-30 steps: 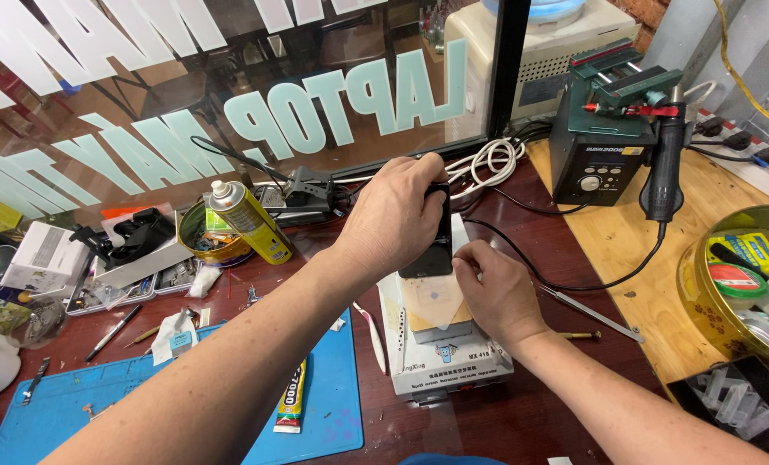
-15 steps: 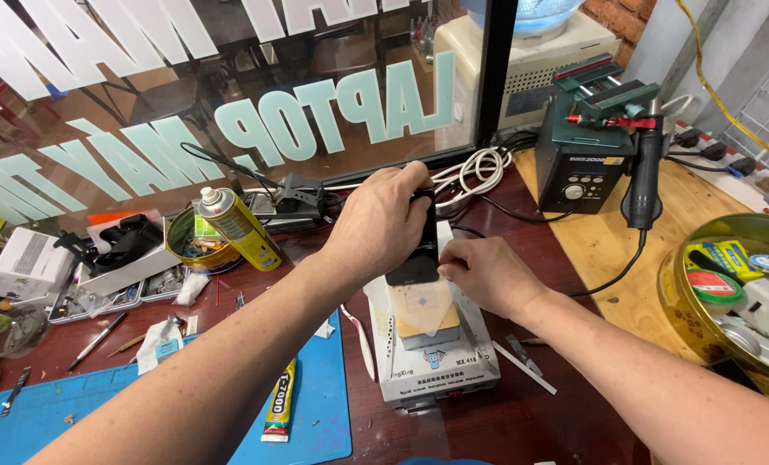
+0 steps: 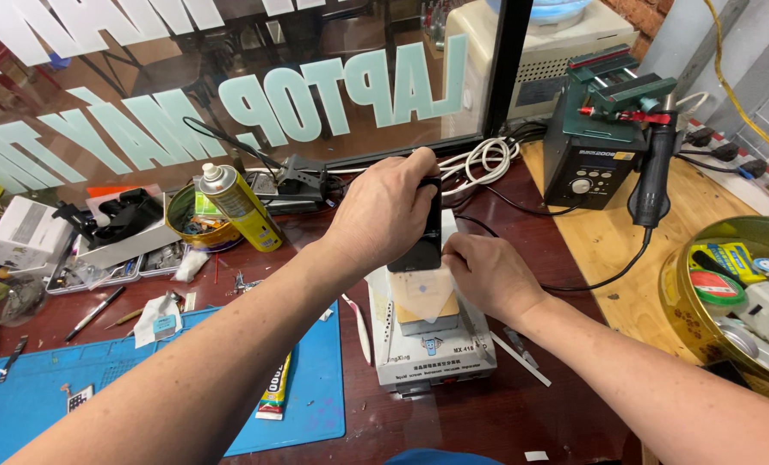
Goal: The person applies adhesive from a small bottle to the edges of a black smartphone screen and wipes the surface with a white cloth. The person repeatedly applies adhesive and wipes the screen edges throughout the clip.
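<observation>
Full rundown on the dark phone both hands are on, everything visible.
The phone is a slim dark slab with a glossy black face, tilted up at its far end, its near end over the tan plate of the white heating platform. The left hand grips its far end from above; the right hand touches its right side. Much of it is hidden by the left hand; screen state cannot be told.

- Dark phone (image 3: pixel 425 245): upper part covered by the left hand (image 3: pixel 383 211); its face cannot be made out.
- Right hand (image 3: pixel 488 275): fingertips hidden behind the phone.
- Yellow bowl (image 3: pixel 690 323): cut off by the right edge.
- Blue mat (image 3: pixel 49 387): cut off at the bottom-left edge.
- Small parts in the tray (image 3: pixel 100 271): too small to tell.
</observation>
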